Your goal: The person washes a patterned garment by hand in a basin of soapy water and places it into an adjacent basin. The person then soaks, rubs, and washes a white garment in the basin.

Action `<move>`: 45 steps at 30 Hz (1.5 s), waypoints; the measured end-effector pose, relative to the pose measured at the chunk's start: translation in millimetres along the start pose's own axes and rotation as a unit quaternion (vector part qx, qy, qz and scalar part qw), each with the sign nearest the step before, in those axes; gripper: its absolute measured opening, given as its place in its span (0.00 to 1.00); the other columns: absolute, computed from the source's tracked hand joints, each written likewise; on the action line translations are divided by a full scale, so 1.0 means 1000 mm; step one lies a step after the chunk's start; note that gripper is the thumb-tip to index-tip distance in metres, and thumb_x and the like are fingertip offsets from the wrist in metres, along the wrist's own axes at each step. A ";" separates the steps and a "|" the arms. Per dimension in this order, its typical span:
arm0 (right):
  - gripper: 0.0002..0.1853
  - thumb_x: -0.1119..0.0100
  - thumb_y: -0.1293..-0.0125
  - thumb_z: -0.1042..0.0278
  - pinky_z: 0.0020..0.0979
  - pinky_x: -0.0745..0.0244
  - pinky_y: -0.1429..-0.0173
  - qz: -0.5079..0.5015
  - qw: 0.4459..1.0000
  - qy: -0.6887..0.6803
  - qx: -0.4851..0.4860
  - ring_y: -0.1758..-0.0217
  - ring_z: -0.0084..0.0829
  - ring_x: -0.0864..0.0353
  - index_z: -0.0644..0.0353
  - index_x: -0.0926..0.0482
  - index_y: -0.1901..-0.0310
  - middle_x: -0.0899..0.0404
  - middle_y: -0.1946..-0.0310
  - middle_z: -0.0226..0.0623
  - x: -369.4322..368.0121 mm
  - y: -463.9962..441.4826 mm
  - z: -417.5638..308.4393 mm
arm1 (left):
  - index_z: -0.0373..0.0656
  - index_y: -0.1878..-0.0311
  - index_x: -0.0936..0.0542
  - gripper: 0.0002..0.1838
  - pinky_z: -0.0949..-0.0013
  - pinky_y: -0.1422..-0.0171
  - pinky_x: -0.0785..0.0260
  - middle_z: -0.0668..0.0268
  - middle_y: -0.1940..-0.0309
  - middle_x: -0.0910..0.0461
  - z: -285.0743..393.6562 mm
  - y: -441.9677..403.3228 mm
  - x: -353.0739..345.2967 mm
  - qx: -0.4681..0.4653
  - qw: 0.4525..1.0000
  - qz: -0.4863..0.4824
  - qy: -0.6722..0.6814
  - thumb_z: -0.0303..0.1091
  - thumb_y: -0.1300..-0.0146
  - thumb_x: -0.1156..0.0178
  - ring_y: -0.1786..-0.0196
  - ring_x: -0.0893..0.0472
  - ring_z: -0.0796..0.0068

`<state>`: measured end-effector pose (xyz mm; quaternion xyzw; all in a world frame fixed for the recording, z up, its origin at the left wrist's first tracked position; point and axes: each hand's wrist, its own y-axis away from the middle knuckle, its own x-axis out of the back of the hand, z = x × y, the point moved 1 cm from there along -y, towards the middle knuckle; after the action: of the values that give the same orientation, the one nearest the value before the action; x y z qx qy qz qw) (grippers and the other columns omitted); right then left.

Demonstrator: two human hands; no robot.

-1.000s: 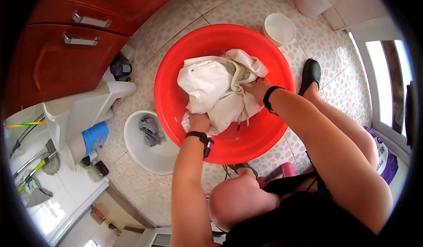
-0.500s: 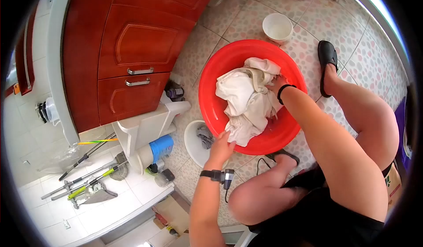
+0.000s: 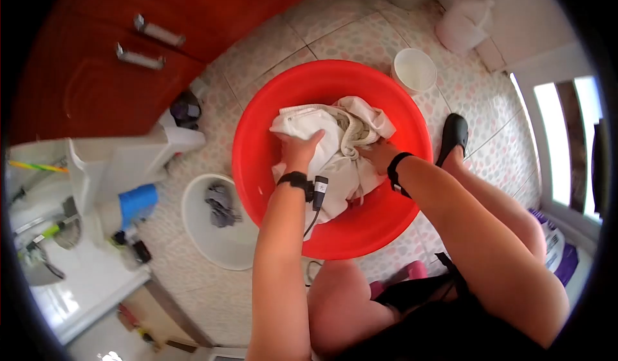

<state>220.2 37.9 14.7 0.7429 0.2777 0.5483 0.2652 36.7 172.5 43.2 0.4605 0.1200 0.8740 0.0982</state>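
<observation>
A heap of white and cream cloth lies bunched in a wide red basin on the floor. My left hand is on the left part of the heap, closed on the cloth, thumb on top and the other fingers partly hidden. At the right side of the heap, my right hand is closed on the cloth, its fingertips sunk into the folds. A black wristband with a small device sits on my left wrist, and a dark band circles my right.
A white bucket holding grey cloth stands left of the basin. Beyond the basin is a small white bowl. A red cabinet rises at the left, near a white stool. A black slipper is at the right.
My left hand has moved from the basin's near-left rim up onto the cloth. My right hand stays in the heap. The view has shifted, and the cloth is bunched differently.
</observation>
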 end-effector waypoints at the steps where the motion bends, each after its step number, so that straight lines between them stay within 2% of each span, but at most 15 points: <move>1: 0.48 0.42 0.55 0.70 0.42 0.47 0.33 0.001 1.000 -0.014 0.005 0.33 0.55 0.51 0.34 0.55 0.32 0.51 0.35 0.54 -0.006 -0.006 0.006 | 0.20 0.39 0.52 0.56 0.67 0.40 0.40 0.37 0.44 0.36 -0.002 -0.004 -0.008 0.016 1.000 -0.001 0.018 0.55 0.57 0.34 0.41 0.32 0.52; 6: 0.48 0.41 0.56 0.70 0.39 0.43 0.36 0.004 0.996 -0.003 0.089 0.35 0.55 0.46 0.36 0.54 0.32 0.47 0.37 0.55 0.001 -0.005 0.014 | 0.32 0.54 0.25 0.22 0.63 0.51 0.33 0.50 0.58 0.22 -0.023 0.000 -0.009 0.110 0.982 -0.094 0.122 0.36 0.52 0.43 0.56 0.22 0.58; 10: 0.46 0.39 0.58 0.70 0.38 0.40 0.38 -0.085 0.982 -0.148 0.085 0.38 0.52 0.40 0.42 0.49 0.34 0.40 0.42 0.56 0.039 0.005 0.006 | 0.33 0.51 0.27 0.19 0.64 0.54 0.33 0.59 0.59 0.22 -0.048 0.015 0.017 0.038 0.947 -0.254 0.194 0.29 0.47 0.49 0.59 0.24 0.72; 14: 0.38 0.36 0.61 0.66 0.36 0.37 0.40 0.149 0.940 -0.306 0.019 0.46 0.46 0.30 0.65 0.39 0.44 0.31 0.50 0.53 0.037 0.007 0.011 | 0.31 0.53 0.27 0.18 0.60 0.51 0.33 0.50 0.60 0.22 -0.070 0.028 0.045 0.001 0.998 -0.053 -0.020 0.30 0.46 0.48 0.55 0.22 0.56; 16: 0.40 0.33 0.61 0.62 0.35 0.34 0.42 0.176 0.939 -0.292 0.042 0.47 0.44 0.28 0.68 0.40 0.45 0.29 0.53 0.52 0.032 0.002 0.017 | 0.29 0.54 0.26 0.18 0.58 0.51 0.32 0.48 0.61 0.22 -0.055 0.042 0.073 0.035 0.985 0.010 0.171 0.29 0.49 0.50 0.55 0.23 0.53; 19: 0.31 0.36 0.56 0.62 0.34 0.32 0.45 0.219 0.901 -0.374 -0.001 0.47 0.43 0.28 0.67 0.34 0.50 0.28 0.55 0.50 0.052 0.011 0.014 | 0.31 0.52 0.27 0.19 0.61 0.51 0.31 0.51 0.58 0.23 -0.056 0.050 0.086 0.122 0.904 0.007 0.410 0.28 0.49 0.50 0.55 0.22 0.56; 21: 0.19 0.41 0.47 0.61 0.32 0.29 0.52 0.232 0.901 -0.365 0.015 0.54 0.36 0.24 0.67 0.27 0.58 0.24 0.62 0.45 0.060 0.013 0.023 | 0.32 0.49 0.29 0.21 0.65 0.50 0.29 0.54 0.54 0.24 -0.068 0.045 0.089 0.242 0.706 0.002 0.666 0.30 0.47 0.50 0.54 0.22 0.60; 25: 0.14 0.46 0.41 0.61 0.30 0.29 0.57 0.217 0.885 -0.407 -0.069 0.61 0.29 0.24 0.66 0.24 0.64 0.23 0.69 0.39 0.101 0.015 0.026 | 0.30 0.55 0.27 0.22 0.69 0.51 0.31 0.58 0.58 0.23 -0.067 0.054 0.095 0.197 0.727 -0.046 0.657 0.42 0.42 0.50 0.56 0.23 0.69; 30: 0.17 0.44 0.43 0.62 0.28 0.30 0.59 0.304 0.738 -0.602 0.034 0.60 0.30 0.26 0.64 0.27 0.56 0.24 0.67 0.41 0.147 0.031 0.009 | 0.30 0.56 0.26 0.23 0.68 0.65 0.31 0.61 0.67 0.22 -0.069 0.074 0.085 0.239 0.827 -0.156 0.485 0.44 0.42 0.50 0.66 0.22 0.71; 32: 0.23 0.41 0.46 0.65 0.28 0.29 0.57 0.348 0.808 -0.474 0.047 0.56 0.33 0.27 0.64 0.32 0.50 0.27 0.60 0.44 0.124 0.014 0.023 | 0.30 0.49 0.29 0.27 0.69 0.54 0.29 0.59 0.59 0.22 -0.078 0.080 0.082 0.170 0.911 -0.284 0.247 0.44 0.43 0.45 0.57 0.21 0.66; 34: 0.31 0.38 0.49 0.67 0.28 0.29 0.55 0.388 0.855 -0.339 0.058 0.52 0.36 0.28 0.64 0.38 0.43 0.30 0.54 0.46 0.118 0.016 0.019 | 0.34 0.56 0.26 0.19 0.71 0.60 0.30 0.62 0.66 0.23 -0.098 0.080 0.055 0.272 0.859 -0.267 0.342 0.41 0.44 0.46 0.61 0.23 0.71; 38: 0.41 0.37 0.51 0.71 0.30 0.28 0.51 0.492 0.837 -0.235 0.056 0.47 0.41 0.33 0.62 0.49 0.37 0.44 0.42 0.48 0.090 0.033 0.009 | 0.35 0.42 0.35 0.27 0.68 0.47 0.32 0.59 0.48 0.28 -0.059 0.082 0.075 0.153 0.819 -0.235 0.500 0.30 0.47 0.43 0.49 0.26 0.68; 40: 0.39 0.38 0.49 0.70 0.30 0.27 0.54 0.477 0.729 -0.490 0.034 0.44 0.40 0.35 0.62 0.49 0.37 0.41 0.44 0.48 0.051 0.018 0.027 | 0.36 0.41 0.36 0.29 0.68 0.45 0.33 0.59 0.46 0.30 -0.052 0.081 0.068 0.170 0.786 -0.218 0.553 0.27 0.49 0.43 0.48 0.27 0.68; 42: 0.32 0.39 0.50 0.71 0.37 0.30 0.49 0.375 0.708 -0.596 -0.050 0.42 0.42 0.38 0.61 0.38 0.42 0.38 0.45 0.47 0.043 0.013 0.013 | 0.36 0.43 0.33 0.28 0.69 0.47 0.33 0.58 0.48 0.28 -0.073 0.078 0.036 0.126 0.873 -0.187 0.433 0.26 0.50 0.43 0.49 0.26 0.69; 45: 0.25 0.41 0.56 0.74 0.43 0.39 0.40 0.404 0.905 -0.023 0.132 0.42 0.47 0.39 0.56 0.27 0.51 0.36 0.47 0.47 0.058 0.025 -0.039 | 0.34 0.46 0.30 0.25 0.70 0.51 0.33 0.58 0.51 0.26 -0.089 0.070 -0.007 0.079 0.951 -0.145 0.260 0.32 0.47 0.42 0.51 0.25 0.70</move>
<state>199.9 64.3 81.0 0.8319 0.0179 0.5498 -0.0728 -36.9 93.7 10.0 0.2012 0.2759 0.9275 0.1523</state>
